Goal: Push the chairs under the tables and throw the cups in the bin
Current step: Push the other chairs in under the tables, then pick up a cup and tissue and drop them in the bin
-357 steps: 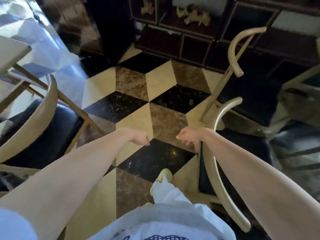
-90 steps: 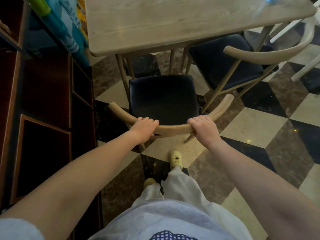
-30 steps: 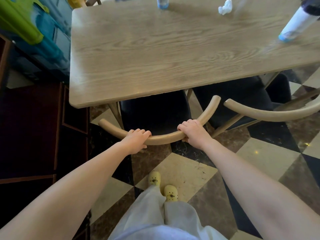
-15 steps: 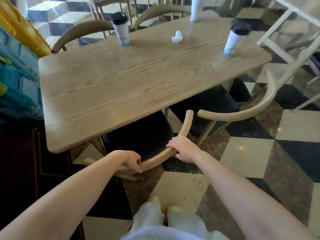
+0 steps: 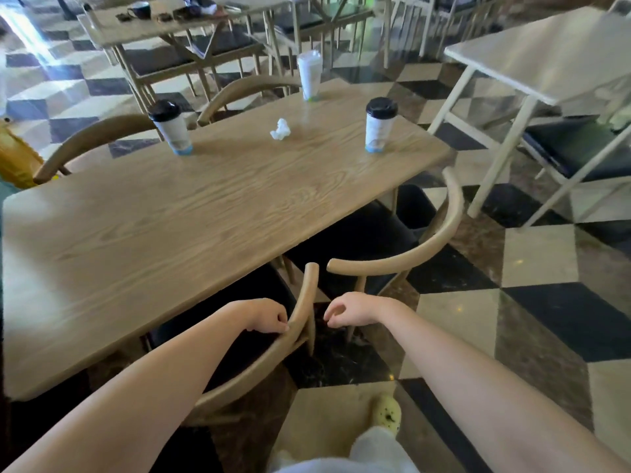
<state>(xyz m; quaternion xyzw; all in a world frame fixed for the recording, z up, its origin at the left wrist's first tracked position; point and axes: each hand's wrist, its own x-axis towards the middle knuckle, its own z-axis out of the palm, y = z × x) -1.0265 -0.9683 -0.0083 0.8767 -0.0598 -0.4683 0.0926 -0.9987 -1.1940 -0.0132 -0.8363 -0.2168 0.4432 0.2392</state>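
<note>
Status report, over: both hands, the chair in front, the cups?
Left hand touches back rail of near chair, grip unclear; right hand free, loosely curled. Seat mostly under table. Three cups upright on table, crumpled tissue among them.

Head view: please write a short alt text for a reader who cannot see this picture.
A person's left hand touches the curved back of a chair pushed under a wooden table; the right hand hangs free beside it. Three cups and a crumpled napkin are on the table, and a second chair stands partly under it.
</note>
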